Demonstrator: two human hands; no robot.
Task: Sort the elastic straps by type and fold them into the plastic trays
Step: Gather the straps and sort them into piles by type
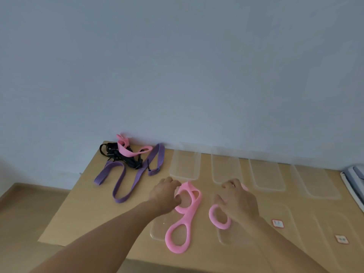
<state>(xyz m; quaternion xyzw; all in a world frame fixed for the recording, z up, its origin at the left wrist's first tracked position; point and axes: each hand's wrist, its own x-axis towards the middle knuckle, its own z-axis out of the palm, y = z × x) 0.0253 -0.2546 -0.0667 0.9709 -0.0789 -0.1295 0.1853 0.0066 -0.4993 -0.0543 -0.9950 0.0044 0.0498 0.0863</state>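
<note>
- The worktop (88, 213) stands against a pale wall (177, 75). Its left edge runs slantwise toward the camera, and beyond that edge is the floor (19, 203).
- At the far right edge lies a white object (353, 176) (too cut off to say what it is).
- Four clear trays (185, 166) stand in a row along the wall. More trays lie nearer, two of them with a small red-framed label (277, 223). Bare wood shows between the straps and the left edge.
- The left hand (164, 194) has its fingers (173, 183) curled on the far end of a pink strap (183, 219), with the thumb pushed into the upper loop.
- The right hand (239, 201) has its fingers (230, 184) curled round a second pink strap (218, 217). One loop comes out below the thumb, and a small pink piece shows past the knuckles.
- The pink strap has the form of a figure eight with a grainy surface. Its far end is bent upward, and its near loop lies flat, partly over a near tray (155, 231).
- In the far left corner a third pink strap (128, 151) lies on a tangled black strap (116, 154).
- A long, flat purple strap (126, 180) winds over the worktop just beside them, left of the left hand and not touching it.
</note>
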